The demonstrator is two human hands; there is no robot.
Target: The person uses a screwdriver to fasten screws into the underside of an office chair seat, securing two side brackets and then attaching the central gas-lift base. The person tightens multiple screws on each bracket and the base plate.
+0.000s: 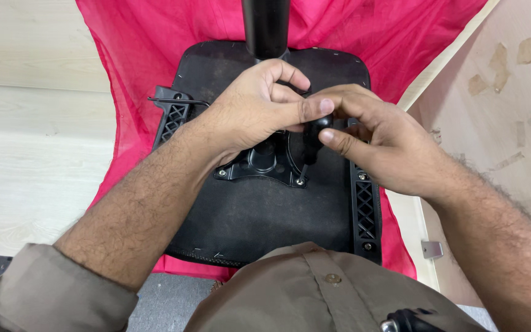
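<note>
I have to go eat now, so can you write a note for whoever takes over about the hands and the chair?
Left hand: curled over the middle of the upturned chair seat, thumb stretched across to the right hand.
Right hand: fingers pinching a black screwdriver handle, shaft pointing down at the metal plate.
Seat lies upside down on a red cloth; black post stands up behind.
Plate and side brackets show screws in place; tightness cannot be told.

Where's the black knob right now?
In the head view, the knob sits mid-frame over the upturned seat base, pinched between the left hand and right hand, just right of the mounting plate.
</note>
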